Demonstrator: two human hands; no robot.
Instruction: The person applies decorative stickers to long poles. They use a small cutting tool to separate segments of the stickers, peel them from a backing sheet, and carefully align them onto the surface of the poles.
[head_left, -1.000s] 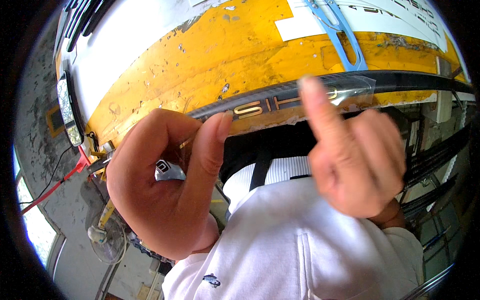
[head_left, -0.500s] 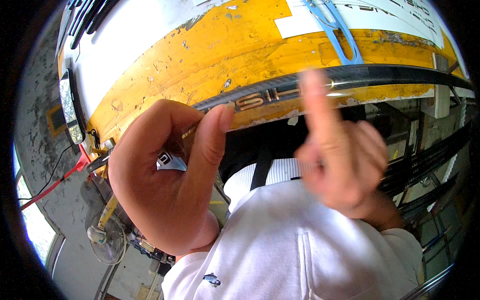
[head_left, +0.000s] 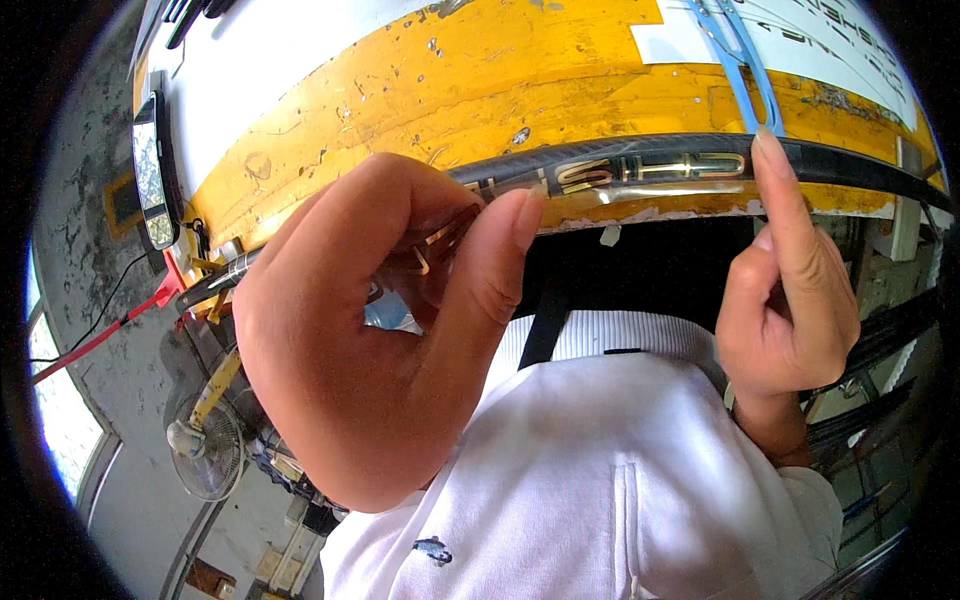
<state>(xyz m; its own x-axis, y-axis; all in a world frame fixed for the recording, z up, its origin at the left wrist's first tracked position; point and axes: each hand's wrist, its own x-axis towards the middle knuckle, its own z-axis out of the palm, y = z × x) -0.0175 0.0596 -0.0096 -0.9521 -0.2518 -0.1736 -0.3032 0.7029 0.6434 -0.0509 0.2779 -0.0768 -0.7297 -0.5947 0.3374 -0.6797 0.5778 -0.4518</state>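
A long black tube [head_left: 840, 162] with a carbon-like weave lies along the near edge of the yellow table. On it sits a clear decal film [head_left: 690, 168] with shiny gold letters. My left hand [head_left: 370, 330] is closed, thumb against bent fingers, pinching the film's left end; part of the film with gold marks curls up inside the hand. The fingertips are partly hidden. At the right end of the lettering, my right hand [head_left: 790, 290] rests its stretched index fingertip on the tube. Its other fingers are curled and hold nothing.
Blue-handled scissors [head_left: 748, 85] lie beyond the tube, beside white sheets [head_left: 680, 45] with black lettering. A dark glossy device [head_left: 152, 170] stands at the table's left edge. Below left are a fan [head_left: 208, 450] and a red cable [head_left: 110, 325].
My right index finger has slid right along the tube, from the middle of the lettering to its right end. The view has shifted somewhat; my left hand keeps its pinch on the film.
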